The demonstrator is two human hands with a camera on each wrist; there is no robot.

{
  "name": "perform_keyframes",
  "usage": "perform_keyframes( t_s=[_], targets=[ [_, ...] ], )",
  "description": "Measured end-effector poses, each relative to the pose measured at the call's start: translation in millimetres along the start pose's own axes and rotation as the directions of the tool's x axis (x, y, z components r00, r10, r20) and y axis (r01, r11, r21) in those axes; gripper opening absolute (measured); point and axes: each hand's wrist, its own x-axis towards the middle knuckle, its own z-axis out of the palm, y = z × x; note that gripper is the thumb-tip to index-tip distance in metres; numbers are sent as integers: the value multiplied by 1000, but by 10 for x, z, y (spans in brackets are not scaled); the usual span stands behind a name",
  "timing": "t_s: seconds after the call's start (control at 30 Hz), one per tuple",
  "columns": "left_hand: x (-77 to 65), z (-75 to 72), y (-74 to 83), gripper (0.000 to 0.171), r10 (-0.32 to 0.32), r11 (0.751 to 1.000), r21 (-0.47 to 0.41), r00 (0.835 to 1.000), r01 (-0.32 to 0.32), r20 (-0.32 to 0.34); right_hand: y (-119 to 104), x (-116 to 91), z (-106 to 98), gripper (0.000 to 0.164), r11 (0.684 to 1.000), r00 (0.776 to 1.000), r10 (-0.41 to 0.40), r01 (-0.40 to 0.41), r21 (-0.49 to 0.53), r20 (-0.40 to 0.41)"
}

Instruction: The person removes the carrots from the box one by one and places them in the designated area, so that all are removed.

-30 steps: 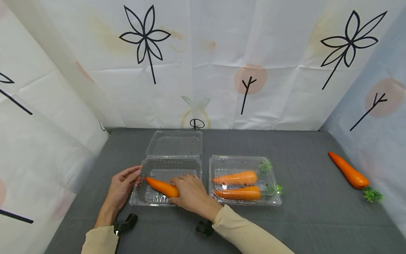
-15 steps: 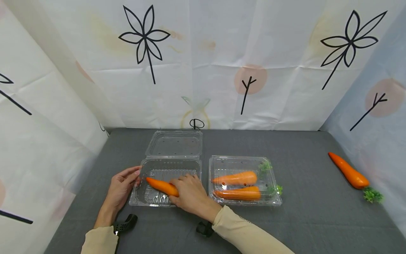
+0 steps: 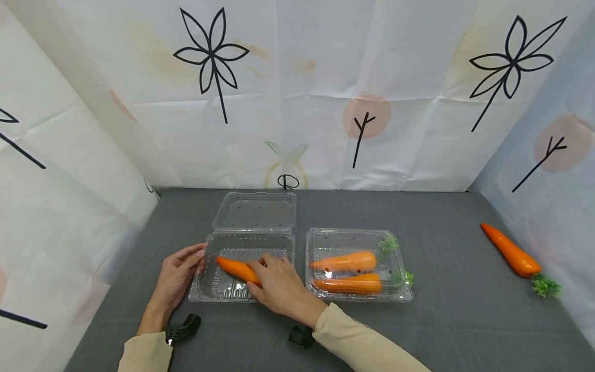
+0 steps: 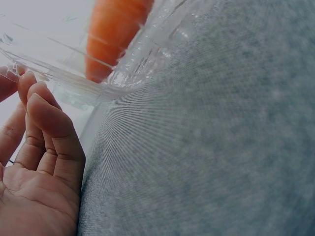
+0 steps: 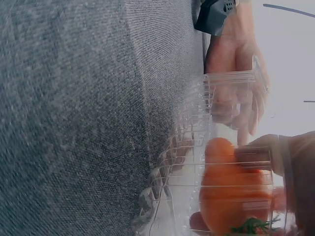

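An orange carrot (image 3: 234, 267) lies tilted inside the open clear plastic clamshell box (image 3: 200, 293), its tip toward the left wall. My right hand (image 3: 281, 284) reaches into the box and grips the thick end, hiding most of it. In the right wrist view, the carrot (image 5: 231, 196) shows through the clear wall, with some green leaves (image 5: 253, 226) at its top. With thumb and fingertips, my left hand (image 3: 175, 274) pinches the left rim of the box. The left wrist view has these fingers (image 4: 51, 115) at the plastic edge, beside the carrot's tip (image 4: 98, 71).
The box's lid (image 3: 255, 211) is folded back behind it. Close to its right stands a closed clamshell box (image 3: 358, 236) with two carrots inside, some green leaves poking past its right side. Another leafy carrot (image 3: 511, 251) lies at the far right of the grey tabletop (image 3: 446, 289).
The carrot in the open box has shifted slightly, its tip moving up and to the right with my right hand's grip. My left hand has stayed at the rim.
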Motion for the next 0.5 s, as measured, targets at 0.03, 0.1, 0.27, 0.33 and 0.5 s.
perform_keyframes(
  t_s=[0.03, 0.1, 0.27, 0.33, 0.5],
  targets=[
    [0, 1, 1, 24, 0, 1000, -2, 1000, 0, 1, 3, -3, 0, 38, 1000, 1000, -5, 5, 6, -11],
    [1, 1, 0, 25, 0, 1000, -8, 1000, 0, 4, 5, -10, -8, 38, 1000, 999, -17, 18, 16, -39],
    [5, -3, -5, 30, 2, 1000, -6, 1000, -2, 9, -11, -29, -46, 39, 998, 995, -20, 25, 59, -98],
    [5, -8, -9, 29, 7, 1000, -6, 1000, -7, 14, -20, -36, -67, 40, 996, 993, -16, 25, 82, -117],
    [8, -20, -24, 19, 29, 999, -30, 999, -29, 30, -43, -52, -157, 41, 993, 986, -26, 45, 108, -167]
  ],
)
